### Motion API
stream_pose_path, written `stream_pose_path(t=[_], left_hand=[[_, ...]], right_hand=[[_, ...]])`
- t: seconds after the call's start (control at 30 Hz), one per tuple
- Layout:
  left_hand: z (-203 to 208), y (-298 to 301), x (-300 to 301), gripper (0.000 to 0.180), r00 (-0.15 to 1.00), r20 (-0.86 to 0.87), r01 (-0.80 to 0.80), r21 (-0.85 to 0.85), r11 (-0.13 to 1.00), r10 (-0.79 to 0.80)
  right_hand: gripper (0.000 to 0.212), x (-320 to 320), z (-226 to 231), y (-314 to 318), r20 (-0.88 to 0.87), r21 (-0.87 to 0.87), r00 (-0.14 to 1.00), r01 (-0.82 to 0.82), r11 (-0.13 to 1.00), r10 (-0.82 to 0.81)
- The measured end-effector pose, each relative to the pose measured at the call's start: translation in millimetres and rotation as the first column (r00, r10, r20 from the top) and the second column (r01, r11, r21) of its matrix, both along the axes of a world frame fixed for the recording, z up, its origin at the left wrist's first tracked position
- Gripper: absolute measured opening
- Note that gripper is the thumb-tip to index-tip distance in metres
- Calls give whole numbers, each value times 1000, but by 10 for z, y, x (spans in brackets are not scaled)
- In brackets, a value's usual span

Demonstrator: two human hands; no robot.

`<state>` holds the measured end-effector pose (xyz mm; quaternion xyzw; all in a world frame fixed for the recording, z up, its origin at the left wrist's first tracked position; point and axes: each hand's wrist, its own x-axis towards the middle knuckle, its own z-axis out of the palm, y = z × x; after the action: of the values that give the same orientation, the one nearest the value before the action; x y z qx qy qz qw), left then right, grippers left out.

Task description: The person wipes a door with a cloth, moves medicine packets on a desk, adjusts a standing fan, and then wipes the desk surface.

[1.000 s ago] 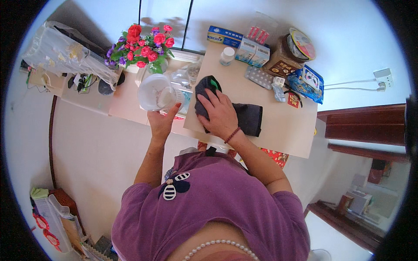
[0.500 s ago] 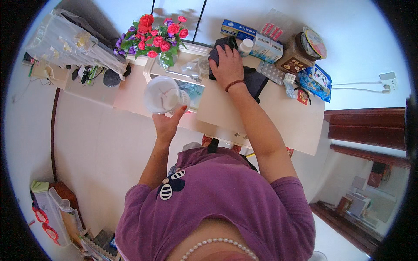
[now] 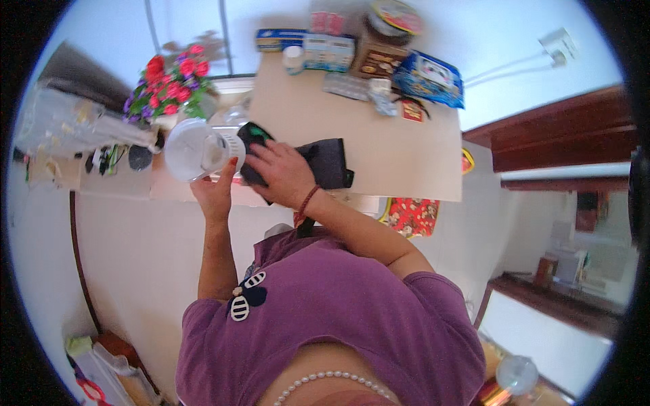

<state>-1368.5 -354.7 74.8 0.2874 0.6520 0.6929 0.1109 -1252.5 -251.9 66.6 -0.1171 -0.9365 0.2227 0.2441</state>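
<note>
My left hand (image 3: 214, 195) is wrapped round the lower side of a round, whitish see-through plastic container (image 3: 184, 150), raised at the front of the white table. A white part with a ribbed edge (image 3: 233, 146) shows at the container's right side; whether it belongs to it I cannot tell. Just to the right, my right hand (image 3: 283, 172) is closed over a dark grey, folded fabric piece (image 3: 328, 162) with black edging, its fingers reaching toward the container. Part of the fabric lies hidden under the hand, and a small green patch shows on it.
Along the table's (image 3: 399, 159) back stand a white bottle (image 3: 293, 61), medicine boxes (image 3: 329, 53), a brown jar (image 3: 376, 59) and a blue wipes pack (image 3: 426, 78). A blister pack (image 3: 347, 86) lies before them. Flowers (image 3: 172, 84) stand at the left, a red patterned seat (image 3: 413, 216) below the table's edge.
My right hand has brought the dark fabric from the back of the table forward and left, close beside the container. My left hand still holds the container. The whole view has shifted.
</note>
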Motion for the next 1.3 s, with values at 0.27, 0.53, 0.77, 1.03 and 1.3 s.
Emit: stream_pose_path(t=[0.27,0.53,0.77,1.03,1.3], left_hand=[[-54,588,702,45,971,-45,228,-102,968,-233],[302,1172,1586,45,862,-98,450,-303,840,-497],[225,2261,2232,76,820,-158,544,-87,835,-551],[-15,2839,2534,78,810,-197,509,-228,830,-552],[11,2780,2628,93,848,-246,433,-192,881,-470]], right_hand=[[45,1031,-40,386,89,13,947,308,951,-308],[45,2410,-145,1359,64,172,603,779,603,-796],[40,2781,-171,1961,38,-158,553,826,542,-832],[38,3097,-197,1059,29,-125,509,856,502,-860],[39,3007,-98,1192,119,144,518,835,531,-847]])
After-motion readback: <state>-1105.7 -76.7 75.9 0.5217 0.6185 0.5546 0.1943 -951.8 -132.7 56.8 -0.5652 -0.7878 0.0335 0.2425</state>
